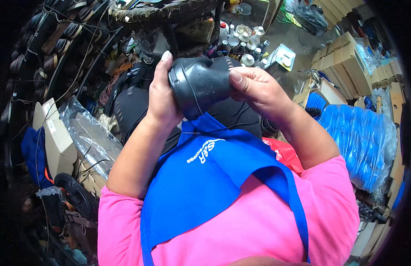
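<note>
The person's pink shirt (254, 221) is filling the lower part of the view, with a blue apron (214, 177) hanging over the chest and bearing white lettering. To the right, a large bundle wrapped in blue plastic (360, 142) is lying against stacked cardboard boxes (347, 62). To the left, a clear plastic bag (88, 133) is covering flat boxes, and dark straps and soles (50, 40) are hanging in rows on a rack behind it. A dark sandal (75, 193) is sitting low on the left.

Both forearms are rising from the shirt sleeves and meeting at the centre of the view. Between them the person is holding a black shoe upper (199, 82), moulded and dotted with small holes, raised in front of the chest and above the apron's top edge. A thin dark thread is running across its surface and trailing down toward the apron.

The left hand (163, 95) is gripping the left side of the shoe upper, fingers curled behind it and the thumb extended upward along its edge. The right hand (256, 88) is closing over the right side, thumb pressing on the top face and fingers wrapping beneath.

Beyond the hands, a cluster of small white bottles and jars (245, 42) is standing on the floor, beside a small open tin (281, 57).
</note>
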